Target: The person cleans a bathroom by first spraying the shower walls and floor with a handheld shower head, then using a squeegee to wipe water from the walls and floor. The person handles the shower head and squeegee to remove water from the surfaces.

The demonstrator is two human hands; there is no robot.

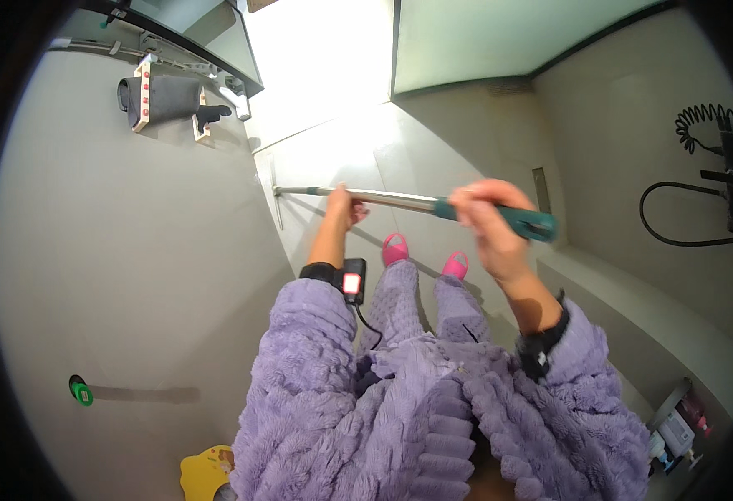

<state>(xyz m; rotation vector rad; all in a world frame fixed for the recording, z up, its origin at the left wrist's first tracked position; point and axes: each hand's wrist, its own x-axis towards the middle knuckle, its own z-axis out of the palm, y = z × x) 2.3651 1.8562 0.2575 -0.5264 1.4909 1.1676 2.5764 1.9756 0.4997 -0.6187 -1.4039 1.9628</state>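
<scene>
A long-handled floor squeegee (391, 199) with a silvery pole and dark green grip runs across the view. Its thin, pale head (277, 209) is at the left, by the foot of the wall. My left hand (346, 207) is closed round the pole near its lower green joint. Further right, my right hand (493, 221) grips the green handle near its end and is slightly blurred. Both wrists wear black bands, and a small black box (354, 281) with a cable sits at my left wrist.
Pink slippers (396, 248) are on my feet on the tiled floor (333, 159). A wall rack holds a rolled grey mat (172, 98). Frosted glass (500, 42) stands ahead right. A black hose (646, 213) hangs on the right wall; pump bottles (675, 434) stand on a ledge below.
</scene>
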